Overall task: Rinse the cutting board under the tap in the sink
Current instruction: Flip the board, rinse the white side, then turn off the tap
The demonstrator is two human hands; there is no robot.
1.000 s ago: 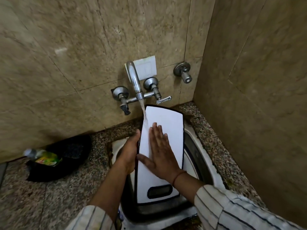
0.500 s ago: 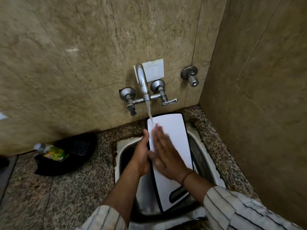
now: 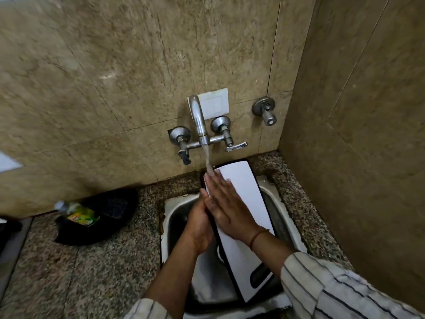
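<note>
A white cutting board [image 3: 245, 192] with a black rim and a handle slot stands tilted in the steel sink [image 3: 174, 217], its top end leaning toward the wall. Water runs from the chrome tap [image 3: 198, 118] onto the board's upper left corner. My left hand [image 3: 199, 223] grips the board's left edge. My right hand [image 3: 226, 203] lies flat on the white face, fingers spread, fingertips in the water stream.
A black bag [image 3: 108, 215] holding a green-labelled bottle [image 3: 79, 214] lies on the speckled granite counter [image 3: 99, 268] to the left of the sink. Tiled walls close in behind and on the right. A separate valve [image 3: 264, 110] sticks out of the wall at right.
The board has tipped more onto its left edge and turned. My right hand has slid up the face toward the water stream. My left hand keeps its grip on the edge.
</note>
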